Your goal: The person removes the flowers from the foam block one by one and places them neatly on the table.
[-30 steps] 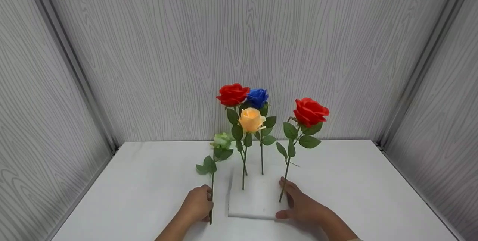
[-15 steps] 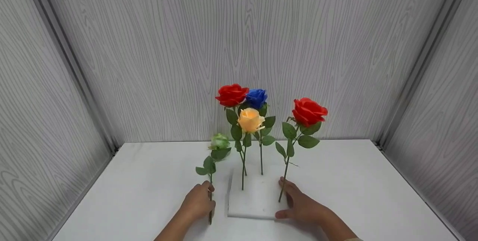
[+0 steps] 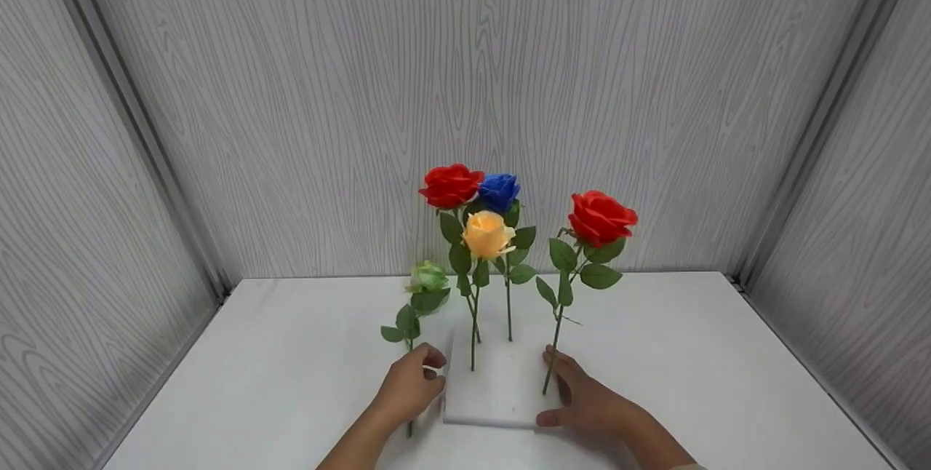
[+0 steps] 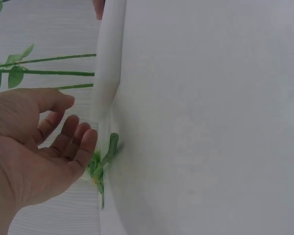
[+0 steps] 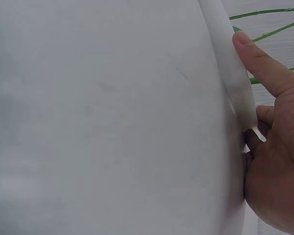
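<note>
- While my left hand (image 3: 409, 386) hangs beside the green rose (image 3: 428, 276), its fingers (image 4: 83, 142) look released and loosely curved. The stem (image 4: 110, 147) sits just past the fingertips, and I cannot tell whether they touch it.
- That stem runs from above the knuckles to below the wrist, just outside the near left corner of the white foam block (image 3: 502, 397) on the table (image 3: 291, 353).
- I judge the rose very light, with a thin, springy stem and a top-heavy bud. I would pinch it low, just ahead of the fingertips and under the leaves. A grip near the bud could bend the stem or crush the petals.
- My right hand (image 3: 589, 404) is flat against the block's right edge, fingers (image 5: 250, 54) straight and pressing, clenched on nothing. A red rose (image 3: 601, 217) stands in the foam just beside the forefinger.
- I judge the block light, soft and easily dented, and likely to slide on the smooth table, so it needs broad, gentle pressure.
</note>
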Action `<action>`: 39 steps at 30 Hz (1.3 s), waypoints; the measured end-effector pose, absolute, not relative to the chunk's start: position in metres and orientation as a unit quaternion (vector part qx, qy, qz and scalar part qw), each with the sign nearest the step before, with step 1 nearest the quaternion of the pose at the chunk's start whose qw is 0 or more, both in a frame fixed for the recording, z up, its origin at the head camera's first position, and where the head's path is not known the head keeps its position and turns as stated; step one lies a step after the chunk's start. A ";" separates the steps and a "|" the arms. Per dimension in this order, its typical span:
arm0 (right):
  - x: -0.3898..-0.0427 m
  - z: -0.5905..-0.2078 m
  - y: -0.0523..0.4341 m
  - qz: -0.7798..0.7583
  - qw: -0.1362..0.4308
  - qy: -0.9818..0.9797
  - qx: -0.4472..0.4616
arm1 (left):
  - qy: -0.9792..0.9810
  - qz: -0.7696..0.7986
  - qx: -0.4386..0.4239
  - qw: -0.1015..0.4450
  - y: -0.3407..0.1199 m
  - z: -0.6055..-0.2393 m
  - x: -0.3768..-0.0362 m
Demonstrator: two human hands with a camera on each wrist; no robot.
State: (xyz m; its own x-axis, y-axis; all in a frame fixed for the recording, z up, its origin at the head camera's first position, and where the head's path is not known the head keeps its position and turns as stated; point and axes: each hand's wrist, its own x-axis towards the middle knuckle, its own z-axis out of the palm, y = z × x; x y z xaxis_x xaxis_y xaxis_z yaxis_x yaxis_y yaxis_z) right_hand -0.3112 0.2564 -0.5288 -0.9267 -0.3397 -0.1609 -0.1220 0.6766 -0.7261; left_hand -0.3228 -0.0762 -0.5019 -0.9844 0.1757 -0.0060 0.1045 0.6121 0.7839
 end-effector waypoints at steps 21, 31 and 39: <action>-0.309 -0.530 0.257 -0.369 0.125 0.911 -0.135 | 0.875 0.468 0.117 -0.036 -0.034 -0.510 -0.328; -0.312 -0.531 0.255 -0.369 0.136 0.912 -0.118 | 0.880 0.461 0.110 -0.043 -0.028 -0.510 -0.336; -0.313 -0.531 0.255 -0.379 0.135 0.908 -0.116 | 0.876 0.461 0.123 -0.066 -0.030 -0.514 -0.337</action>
